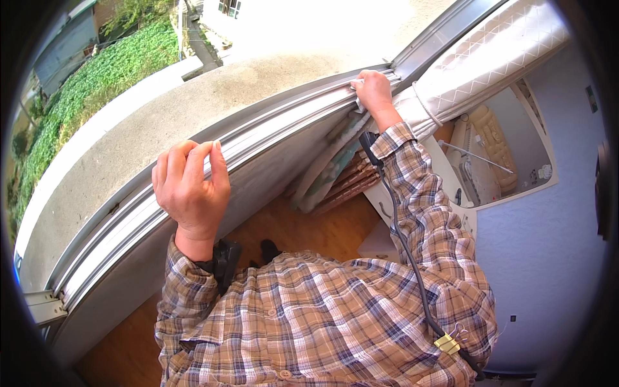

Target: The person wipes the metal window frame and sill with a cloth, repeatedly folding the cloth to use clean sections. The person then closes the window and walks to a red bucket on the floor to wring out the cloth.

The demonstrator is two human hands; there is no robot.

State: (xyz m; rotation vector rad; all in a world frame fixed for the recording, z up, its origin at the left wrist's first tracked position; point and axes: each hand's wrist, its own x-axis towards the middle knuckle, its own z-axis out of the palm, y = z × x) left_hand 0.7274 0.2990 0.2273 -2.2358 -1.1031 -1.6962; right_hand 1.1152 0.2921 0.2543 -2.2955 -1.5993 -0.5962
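Observation:
My right hand (pixel 375 92) grips a crumpled white cloth or tissue (pixel 358 104) against the metal sliding-window track (pixel 290 128), near the track's right end. Most of the cloth is hidden under the fingers. Further left, my left hand (pixel 191 186) hovers over or rests on the same track; contact is unclear. Its fingers are loosely curled, the thumb stands a little apart, and no held thing shows. Parallel rails run along the track, with a small dark patch (pixel 114 209) on its outer edge at the left.
Outside lies a concrete ledge (pixel 193 101). A tied white curtain (pixel 483 67) hangs beside my right hand. Rolled material (pixel 324 179) and brown slats (pixel 350 181) lean below the sill. A mirror (pixel 503 150) stands at right. A black cable (pixel 404 242) runs along my right sleeve.

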